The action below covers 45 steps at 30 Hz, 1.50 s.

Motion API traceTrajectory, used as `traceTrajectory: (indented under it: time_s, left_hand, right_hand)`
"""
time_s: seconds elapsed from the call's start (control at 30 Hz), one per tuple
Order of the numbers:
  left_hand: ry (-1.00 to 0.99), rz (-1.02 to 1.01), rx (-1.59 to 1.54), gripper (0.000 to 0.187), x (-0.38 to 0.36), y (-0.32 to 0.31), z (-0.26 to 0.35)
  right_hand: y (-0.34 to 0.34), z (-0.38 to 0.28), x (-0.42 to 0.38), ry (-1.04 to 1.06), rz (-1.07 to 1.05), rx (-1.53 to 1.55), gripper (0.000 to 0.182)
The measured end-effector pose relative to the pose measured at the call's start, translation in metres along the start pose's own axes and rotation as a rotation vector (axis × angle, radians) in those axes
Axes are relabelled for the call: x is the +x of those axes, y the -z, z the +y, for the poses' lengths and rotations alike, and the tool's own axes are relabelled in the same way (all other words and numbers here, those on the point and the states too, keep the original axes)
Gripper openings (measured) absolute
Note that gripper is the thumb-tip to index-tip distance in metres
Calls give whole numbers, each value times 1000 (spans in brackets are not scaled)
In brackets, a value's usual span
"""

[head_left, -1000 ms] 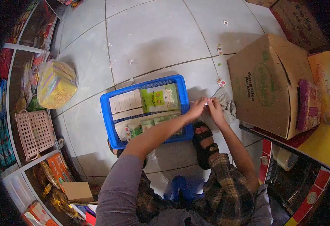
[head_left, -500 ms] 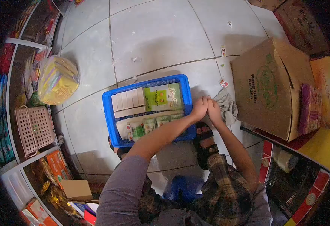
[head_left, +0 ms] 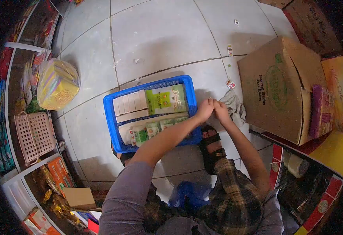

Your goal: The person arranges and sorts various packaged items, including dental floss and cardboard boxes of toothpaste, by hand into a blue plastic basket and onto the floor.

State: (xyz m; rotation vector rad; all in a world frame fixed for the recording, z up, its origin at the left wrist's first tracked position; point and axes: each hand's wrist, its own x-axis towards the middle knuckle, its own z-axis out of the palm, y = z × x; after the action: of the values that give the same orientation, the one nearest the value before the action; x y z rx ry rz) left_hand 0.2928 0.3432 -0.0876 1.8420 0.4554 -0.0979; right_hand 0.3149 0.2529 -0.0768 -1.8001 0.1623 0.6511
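My left hand (head_left: 205, 110) and my right hand (head_left: 219, 111) meet just beyond the right side of a blue plastic basket (head_left: 109, 117). Both have their fingers curled together, and anything between them is too small or hidden to make out. Inside the basket stand a row of white boxes (head_left: 130, 103) and a green-and-white packet (head_left: 166, 99). Several small green-and-white packs (head_left: 154, 128) lie in its near half, partly behind my left forearm. A crumpled grey cloth (head_left: 234, 107) is on the floor beside my right hand.
A large cardboard box (head_left: 273, 90) stands at the right with a purple packet (head_left: 322, 111) against it. Shelves at the left hold a pink basket (head_left: 35, 137) and a wrapped yellow package (head_left: 58, 84). Paper scraps (head_left: 230, 84) dot the tiles; a blue stool (head_left: 189, 196) is below me.
The view has shifted slightly, so the scene sits a little further left and up. My hands stay together in the same place beside the basket.
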Motion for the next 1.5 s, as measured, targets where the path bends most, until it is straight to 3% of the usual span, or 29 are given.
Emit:
traceTrajectory:
  time_s: [0.2, 0.27, 0.33, 0.4, 0.47, 0.53, 0.6, 0.63, 0.7, 0.77, 0.83, 0.9, 0.97, 1.0, 1.07, 1.13, 1.2, 1.27, 1.3, 1.37, 1.5]
  left_hand:
    - [114, -213, -50, 43, 2, 7, 3]
    - [119, -219, -32, 43, 4, 5, 0]
    - [124, -225, -14, 42, 4, 2, -2]
    - [-75, -104, -32, 41, 2, -1, -5]
    - [-72, -137, -14, 40, 4, -5, -12]
    - [-69, -168, 6, 39, 8, -7, -18]
    - [160, -291, -9, 38, 10, -11, -22]
    - [160, -292, -10, 38, 8, -6, -14]
    - [344, -306, -218, 36, 3, 7, 10]
    - [305, -299, -262, 35, 8, -4, -11]
    - [266, -290, -308, 34, 10, -7, -18]
    - [94, -264, -78, 34, 4, 3, -5]
    - [170, -243, -208, 36, 3, 0, -3]
    - [246, -218, -337, 39, 3, 0, -3]
    - [209, -221, -304, 38, 11, -6, -20]
    - [174, -225, -270, 37, 13, -13, -31]
    - [183, -21, -217, 34, 10, -18, -33]
    - [98, 6, -188, 33, 4, -11, -22]
    - [12, 34, -160, 32, 2, -8, -16]
    - [46, 54, -228, 30, 3, -12, -19]
    - [76, 110, -375, 24, 0, -5, -9]
  right_hand:
    - [4, 5, 7, -51, -29, 79, 27]
    - [12, -1, 8, -221, -192, 187, 25]
    - [13, -6, 2, -225, -187, 205, 25]
    - [14, -7, 2, -229, -181, 222, 25]
    - [19, -3, 3, -146, -210, 103, 23]
    - [26, -4, 0, -115, -249, 204, 22]
    - [29, -9, -2, -83, -285, 305, 22]
    - [29, -12, -2, -67, -285, 376, 20]
    - [29, -20, -5, -51, -282, 448, 19]
    - [25, -29, -11, 51, -224, 114, 21]
    - [22, -12, -1, 151, -163, 12, 21]
    - [21, -7, 3, 246, -100, -89, 22]
    - [20, -13, 3, 267, -9, -403, 26]
    - [19, -17, 1, 267, -9, -403, 26]
    - [16, -24, -5, 218, -39, -505, 30]
    - [12, -20, -3, 264, -1, -456, 31]
    - [6, -10, 1, 312, 36, -406, 33]
    - [-2, -6, 5, 304, 118, -212, 37]
    - [-3, -4, 5, 304, 117, -212, 37]
    - [-7, -17, -3, 190, 80, -186, 44]
    - [-9, -2, 9, 242, 173, -345, 39]
